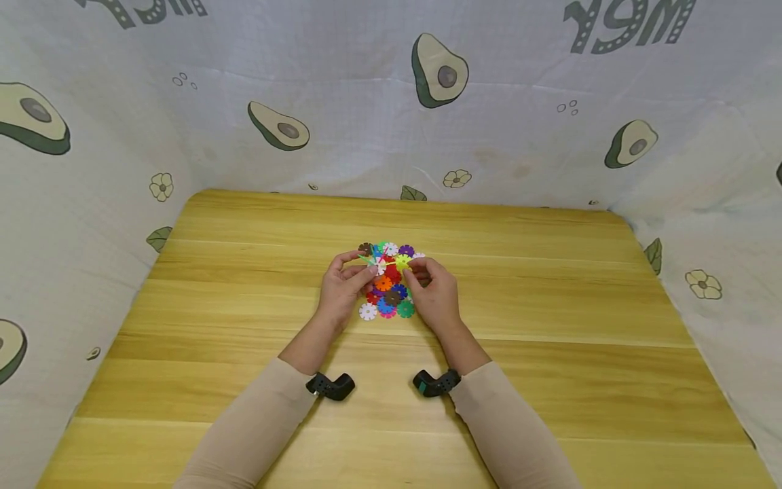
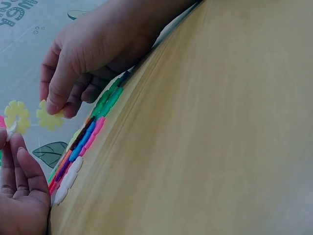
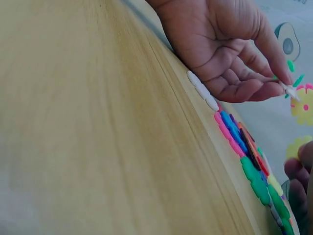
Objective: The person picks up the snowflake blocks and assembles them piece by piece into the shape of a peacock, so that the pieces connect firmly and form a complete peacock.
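From my end, the wooden table spreads beneath both grips, with the disc pile lying on it below and between the hands. I see the left hand pinching a white disc within a small cluster of green, pink and yellow ones, while the right hand, just beside it, pinches a separate yellow disc, a slight gap from the cluster.

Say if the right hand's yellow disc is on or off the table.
Off: in the left wrist view, the right hand pinches the yellow disc above the table.
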`<action>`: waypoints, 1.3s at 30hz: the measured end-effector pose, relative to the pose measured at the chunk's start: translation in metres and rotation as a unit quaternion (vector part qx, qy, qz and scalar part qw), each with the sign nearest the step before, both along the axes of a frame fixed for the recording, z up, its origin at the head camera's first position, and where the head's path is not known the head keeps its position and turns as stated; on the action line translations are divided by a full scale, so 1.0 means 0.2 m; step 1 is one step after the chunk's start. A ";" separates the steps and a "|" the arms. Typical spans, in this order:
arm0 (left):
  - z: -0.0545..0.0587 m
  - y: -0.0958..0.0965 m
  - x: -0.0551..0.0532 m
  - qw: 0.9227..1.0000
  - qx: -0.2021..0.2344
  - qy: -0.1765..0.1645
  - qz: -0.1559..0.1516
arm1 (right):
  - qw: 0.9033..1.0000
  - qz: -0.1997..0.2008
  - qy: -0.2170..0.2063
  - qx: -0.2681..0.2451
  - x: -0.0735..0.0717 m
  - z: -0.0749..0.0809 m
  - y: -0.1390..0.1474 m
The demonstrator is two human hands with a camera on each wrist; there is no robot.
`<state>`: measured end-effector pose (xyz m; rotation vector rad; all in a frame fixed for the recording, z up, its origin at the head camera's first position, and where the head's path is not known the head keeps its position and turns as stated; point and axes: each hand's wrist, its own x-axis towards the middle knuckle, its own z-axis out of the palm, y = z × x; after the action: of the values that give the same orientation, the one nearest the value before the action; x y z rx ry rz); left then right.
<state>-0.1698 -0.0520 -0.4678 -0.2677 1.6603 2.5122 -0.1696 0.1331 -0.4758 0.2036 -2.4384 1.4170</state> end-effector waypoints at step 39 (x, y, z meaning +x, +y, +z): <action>-0.01 0.02 0.01 0.999 -0.020 0.027 -0.030 | 0.986 0.089 0.136 0.045 0.01 0.01 0.01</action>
<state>-0.1671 -0.0488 -0.4695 -0.1539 1.7123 2.4671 -0.1680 0.1347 -0.4737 0.6076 -2.3044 1.2527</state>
